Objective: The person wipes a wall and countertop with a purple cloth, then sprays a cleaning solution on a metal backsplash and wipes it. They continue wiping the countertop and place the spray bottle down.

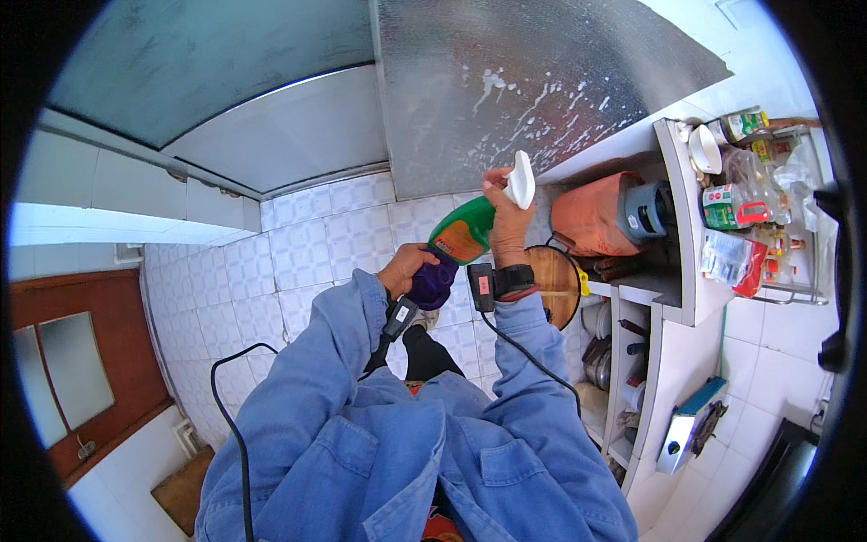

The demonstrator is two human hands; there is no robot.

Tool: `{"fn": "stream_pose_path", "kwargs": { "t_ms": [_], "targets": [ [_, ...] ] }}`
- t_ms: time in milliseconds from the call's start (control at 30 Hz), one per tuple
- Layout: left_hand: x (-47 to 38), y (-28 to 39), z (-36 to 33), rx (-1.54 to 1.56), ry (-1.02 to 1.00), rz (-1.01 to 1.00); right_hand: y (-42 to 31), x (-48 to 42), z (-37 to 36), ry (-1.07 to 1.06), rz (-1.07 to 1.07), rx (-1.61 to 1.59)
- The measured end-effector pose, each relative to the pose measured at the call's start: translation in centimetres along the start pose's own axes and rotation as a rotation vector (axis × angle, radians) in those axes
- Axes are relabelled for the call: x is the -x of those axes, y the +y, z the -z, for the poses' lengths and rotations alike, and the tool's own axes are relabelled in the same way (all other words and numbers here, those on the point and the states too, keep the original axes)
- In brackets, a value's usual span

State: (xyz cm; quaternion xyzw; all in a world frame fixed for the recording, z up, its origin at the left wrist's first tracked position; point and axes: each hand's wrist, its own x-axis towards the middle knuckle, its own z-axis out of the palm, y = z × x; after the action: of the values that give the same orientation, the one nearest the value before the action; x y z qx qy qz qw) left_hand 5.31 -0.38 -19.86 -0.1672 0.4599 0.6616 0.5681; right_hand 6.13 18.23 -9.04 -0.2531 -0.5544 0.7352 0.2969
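Note:
My right hand [509, 223] grips the neck of a green spray bottle [467, 227] just under its white trigger head [521, 181]. The bottle has an orange label and is tilted, its head up and to the right. A dark purple cloth [433, 281] hangs bunched in my left hand [406, 267], close against the bottle's lower end. Before me stands a grey, glossy panel [460, 129], streaked with white foam [542, 112] on its upper and right parts. The foam trails run downward and leftward.
At right, an orange-covered gas cylinder [596, 213] stands beneath a white counter [677, 223] crowded with jars and bottles. A round wooden board [552, 284] is near my right forearm. A gas stove [691, 427] sits on the counter nearer me. Cables [234, 420] trail from both wrists.

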Motion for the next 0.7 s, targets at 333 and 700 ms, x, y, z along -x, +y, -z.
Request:
{"fn": "stream_pose_path", "kwargs": {
  "t_ms": [333, 700],
  "targets": [
    [3.6, -1.3, 4.7, 0.183, 0.003, -0.011, 2.1, 3.9, -6.2, -0.209, 0.035, 0.162],
    [4.8, -3.8, 11.5, 0.232, -0.003, 0.027, 6.0, 6.4, -9.7, -0.235, -0.082, 0.172]
  ]
}}
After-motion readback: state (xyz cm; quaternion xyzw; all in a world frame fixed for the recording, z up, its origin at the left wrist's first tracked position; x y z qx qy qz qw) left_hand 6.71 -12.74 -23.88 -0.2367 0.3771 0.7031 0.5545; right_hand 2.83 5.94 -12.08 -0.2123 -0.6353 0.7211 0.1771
